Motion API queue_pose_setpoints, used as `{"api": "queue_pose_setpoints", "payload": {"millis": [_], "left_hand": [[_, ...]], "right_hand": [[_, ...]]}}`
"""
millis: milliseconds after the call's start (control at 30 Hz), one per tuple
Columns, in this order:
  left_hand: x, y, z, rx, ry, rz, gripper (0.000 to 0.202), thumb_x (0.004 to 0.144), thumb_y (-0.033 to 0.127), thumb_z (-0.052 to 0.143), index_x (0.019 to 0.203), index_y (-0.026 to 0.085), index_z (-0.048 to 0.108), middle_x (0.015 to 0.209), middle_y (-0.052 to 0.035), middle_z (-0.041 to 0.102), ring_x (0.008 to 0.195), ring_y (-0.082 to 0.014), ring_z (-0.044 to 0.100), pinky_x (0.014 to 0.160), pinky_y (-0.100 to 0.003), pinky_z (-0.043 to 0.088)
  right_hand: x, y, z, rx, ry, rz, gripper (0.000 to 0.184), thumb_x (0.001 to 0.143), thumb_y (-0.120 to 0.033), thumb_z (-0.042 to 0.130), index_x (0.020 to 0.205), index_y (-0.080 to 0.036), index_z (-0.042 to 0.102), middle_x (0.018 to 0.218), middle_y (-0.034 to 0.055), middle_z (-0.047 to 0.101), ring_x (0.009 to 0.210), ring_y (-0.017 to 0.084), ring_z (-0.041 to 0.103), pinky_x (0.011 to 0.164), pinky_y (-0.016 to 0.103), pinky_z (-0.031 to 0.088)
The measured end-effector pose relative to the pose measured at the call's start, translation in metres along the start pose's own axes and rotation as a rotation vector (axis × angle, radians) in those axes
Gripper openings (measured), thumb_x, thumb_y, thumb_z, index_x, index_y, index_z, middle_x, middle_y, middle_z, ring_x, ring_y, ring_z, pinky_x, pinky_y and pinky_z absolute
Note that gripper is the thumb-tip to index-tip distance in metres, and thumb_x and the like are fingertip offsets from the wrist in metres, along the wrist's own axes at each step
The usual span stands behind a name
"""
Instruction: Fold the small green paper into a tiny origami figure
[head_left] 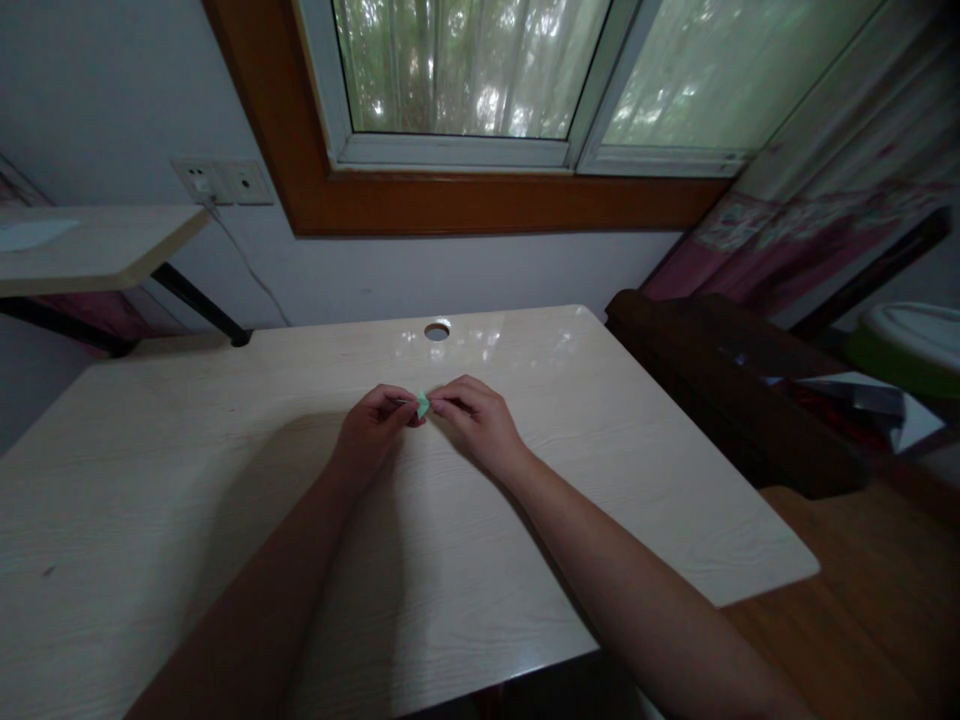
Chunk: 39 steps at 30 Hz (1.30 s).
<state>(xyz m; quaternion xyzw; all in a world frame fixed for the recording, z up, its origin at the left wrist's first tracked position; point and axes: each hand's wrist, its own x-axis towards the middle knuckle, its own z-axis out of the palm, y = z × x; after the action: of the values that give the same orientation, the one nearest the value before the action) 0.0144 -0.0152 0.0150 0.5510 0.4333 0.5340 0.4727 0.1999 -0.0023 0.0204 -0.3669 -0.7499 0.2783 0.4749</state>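
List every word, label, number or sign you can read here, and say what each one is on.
No text can be read.
The folded green paper, pinched between the left hand and the right hand, shows no print.
The wall sockets and the table show no marks.
The clutter at the right is too dim and blurred to read.

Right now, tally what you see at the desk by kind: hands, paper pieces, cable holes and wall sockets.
2 hands: left hand, right hand
1 green paper piece, pinched by both
1 cable hole
2 wall sockets
Total: 6
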Motion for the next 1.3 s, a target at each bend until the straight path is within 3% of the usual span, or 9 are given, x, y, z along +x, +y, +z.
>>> {"api": "queue_pose_setpoints", "payload": {"millis": [400,667,967,1300], "left_hand": [[0.0002,-0.0054,-0.0017,0.072,-0.074,0.020,0.026,0.076,0.041,0.075,0.085,0.018,0.067,0.074,-0.0024,0.068,0.069,-0.0173,0.066,0.069,-0.028,0.053],[0.0005,-0.0029,-0.0037,0.080,0.012,-0.010,0.027,0.077,0.041,0.074,0.084,0.017,0.065,0.071,-0.0022,0.068,0.066,-0.0165,0.066,0.065,-0.027,0.052],[0.0020,-0.0044,-0.0057,0.104,0.087,-0.008,0.027,0.079,0.041,0.073,0.086,0.017,0.065,0.069,-0.0016,0.068,0.065,-0.0169,0.067,0.064,-0.026,0.052],[0.0018,-0.0055,-0.0045,0.076,0.043,-0.016,0.027,0.078,0.041,0.073,0.086,0.017,0.064,0.071,-0.0016,0.068,0.065,-0.0164,0.067,0.064,-0.026,0.053]], "right_hand": [[0.0003,-0.0019,0.0006,0.008,-0.003,0.017,0.009,0.091,-0.027,0.063,0.091,-0.024,0.071,0.087,0.0031,0.066,0.083,0.016,0.061,0.075,0.028,0.048],[0.0010,0.0040,0.0014,0.144,0.084,0.082,0.012,0.088,-0.028,0.066,0.099,-0.023,0.068,0.095,0.0045,0.064,0.088,0.016,0.063,0.081,0.030,0.050],[0.0005,0.0033,-0.0014,0.050,0.115,0.105,0.015,0.093,-0.031,0.059,0.096,-0.021,0.069,0.088,0.0053,0.065,0.080,0.017,0.061,0.074,0.030,0.050],[-0.0015,0.0003,0.0038,-0.003,0.060,0.043,0.012,0.090,-0.030,0.064,0.096,-0.022,0.070,0.087,0.0045,0.064,0.080,0.016,0.061,0.070,0.028,0.049]]}}
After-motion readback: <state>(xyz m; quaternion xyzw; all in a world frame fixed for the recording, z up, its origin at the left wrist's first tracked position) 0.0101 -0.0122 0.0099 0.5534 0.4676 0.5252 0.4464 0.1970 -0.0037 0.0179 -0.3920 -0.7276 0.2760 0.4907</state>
